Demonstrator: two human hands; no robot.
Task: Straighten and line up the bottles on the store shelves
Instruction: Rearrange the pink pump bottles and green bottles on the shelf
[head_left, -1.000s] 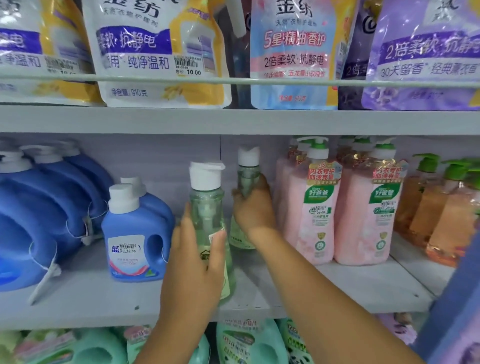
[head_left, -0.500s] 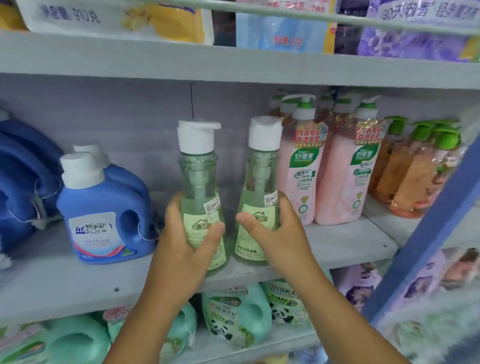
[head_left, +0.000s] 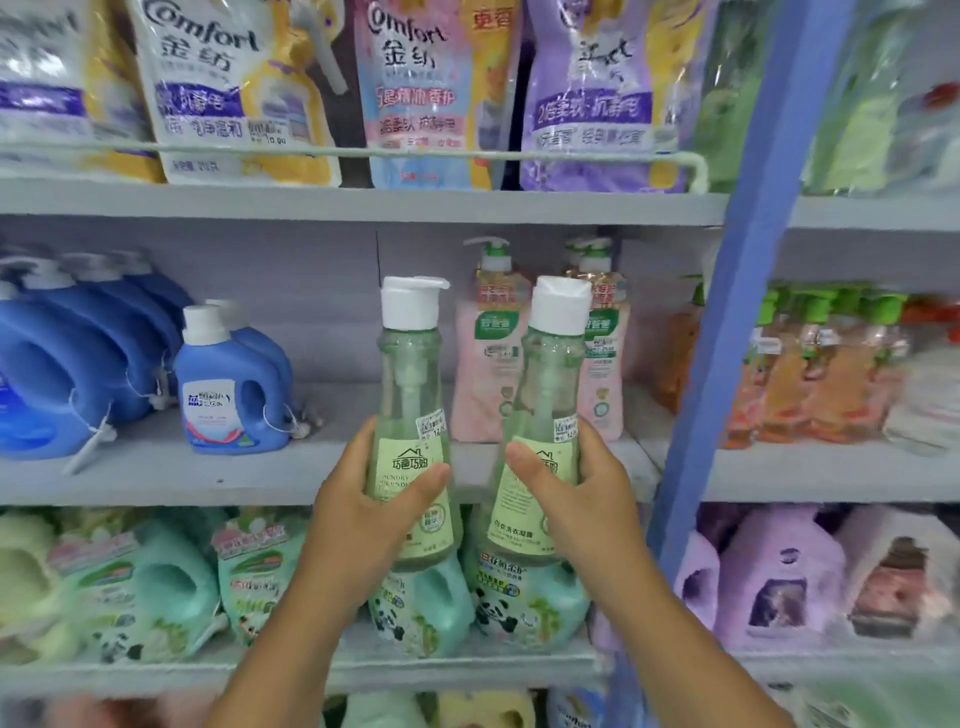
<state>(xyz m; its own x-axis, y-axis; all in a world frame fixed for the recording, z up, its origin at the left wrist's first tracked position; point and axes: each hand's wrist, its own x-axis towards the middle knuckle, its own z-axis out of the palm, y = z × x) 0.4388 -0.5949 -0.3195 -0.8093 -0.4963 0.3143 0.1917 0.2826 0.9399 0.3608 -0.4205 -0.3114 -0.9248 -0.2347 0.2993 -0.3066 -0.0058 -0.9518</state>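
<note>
I hold two clear green bottles with white flip caps in front of the middle shelf (head_left: 156, 478). My left hand (head_left: 371, 512) grips the left green bottle (head_left: 410, 395) around its labelled lower body. My right hand (head_left: 576, 499) grips the right green bottle (head_left: 550, 400) the same way. Both bottles stand upright, side by side with a small gap, lifted off the shelf and toward me. Their bases are hidden by my hands.
Pink pump bottles (head_left: 488, 364) stand just behind the held pair. Blue detergent jugs (head_left: 234, 384) fill the shelf's left. A blue upright post (head_left: 727, 291) divides off orange bottles (head_left: 810, 374) at the right. Refill pouches (head_left: 431, 93) hang above; teal jugs (head_left: 524, 597) sit below.
Both bottles have come off the shelf toward me and sit level with each other. The right hand drew its bottle forward from the back. The view has swung to the right.
</note>
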